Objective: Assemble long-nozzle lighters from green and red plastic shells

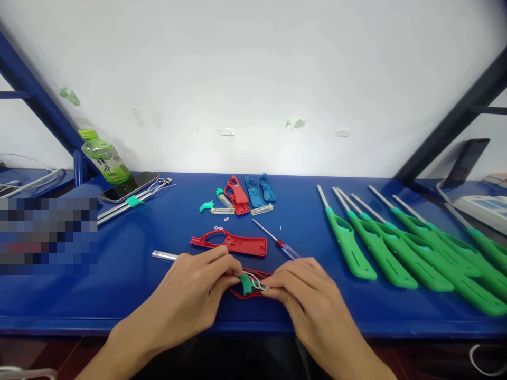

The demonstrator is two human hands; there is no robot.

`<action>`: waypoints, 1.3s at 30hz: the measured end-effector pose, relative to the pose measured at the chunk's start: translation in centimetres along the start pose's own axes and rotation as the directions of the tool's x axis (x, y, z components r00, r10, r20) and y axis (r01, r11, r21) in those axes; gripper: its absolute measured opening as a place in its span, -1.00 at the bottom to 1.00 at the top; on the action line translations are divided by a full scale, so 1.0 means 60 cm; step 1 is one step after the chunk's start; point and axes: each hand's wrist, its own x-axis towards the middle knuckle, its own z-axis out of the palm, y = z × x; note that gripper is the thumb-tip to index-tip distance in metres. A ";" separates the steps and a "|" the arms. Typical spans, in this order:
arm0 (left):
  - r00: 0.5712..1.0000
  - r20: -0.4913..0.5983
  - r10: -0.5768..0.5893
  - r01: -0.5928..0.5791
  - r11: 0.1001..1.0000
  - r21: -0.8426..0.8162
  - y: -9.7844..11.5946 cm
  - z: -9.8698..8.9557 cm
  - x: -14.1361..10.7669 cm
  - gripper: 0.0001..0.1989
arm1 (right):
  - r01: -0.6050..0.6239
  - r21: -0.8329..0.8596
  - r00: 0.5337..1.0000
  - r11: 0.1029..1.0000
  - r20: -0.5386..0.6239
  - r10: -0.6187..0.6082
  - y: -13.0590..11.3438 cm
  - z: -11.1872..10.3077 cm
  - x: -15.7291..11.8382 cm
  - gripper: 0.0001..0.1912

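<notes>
A red lighter shell half (242, 293) lies near the table's front edge, holding a green trigger (246, 285) and thin white wires (259, 281). My left hand (202, 282) is closed, thumb and fingertips pinched at the trigger's left edge. Closed from the other side, my right hand (304, 295) pinches the wires at their right end. Its fingers hide most of the shell's right part. A metal lighter tube (164, 256) sticks out left of my left hand. Just beyond my hands lies the other red shell half (247, 245), inner side up.
A screwdriver (277, 240) lies beyond my right hand. Farther back are a red shell (237, 195), blue shells (259, 191) and small green trigger pieces (206, 206). Several green lighters (350, 245) fill the right side. A bottle (105, 155), phone (130, 186) and metal tubes (122, 210) are left.
</notes>
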 end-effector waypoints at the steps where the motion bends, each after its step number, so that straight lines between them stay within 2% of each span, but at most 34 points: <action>1: 1.000 -0.008 0.006 -0.006 1.000 0.004 -0.001 0.001 0.000 -0.76 | 0.005 0.001 1.000 1.000 -0.004 -0.005 0.000 0.001 0.000 -0.82; 5: 0.997 -0.064 0.054 -0.052 0.998 0.032 -0.009 0.006 -0.002 -0.76 | 0.015 -0.024 1.000 1.000 -0.008 -0.015 -0.002 0.001 0.000 -0.83; 12: 0.980 -0.132 0.147 -0.138 0.988 0.072 -0.019 0.005 -0.004 -0.68 | -0.047 -0.035 0.999 0.998 0.001 0.047 -0.015 -0.001 0.001 -0.84; 23: 0.978 -0.111 0.178 -0.163 0.979 0.126 -0.023 0.002 0.002 -0.63 | -0.047 -0.066 0.999 0.997 -0.019 0.046 -0.014 0.004 -0.001 -0.87; 39: 0.961 -0.168 0.219 -0.199 0.972 0.127 -0.027 0.010 0.006 -0.62 | -0.017 -0.079 0.998 0.997 -0.068 0.012 -0.009 0.007 0.000 -0.88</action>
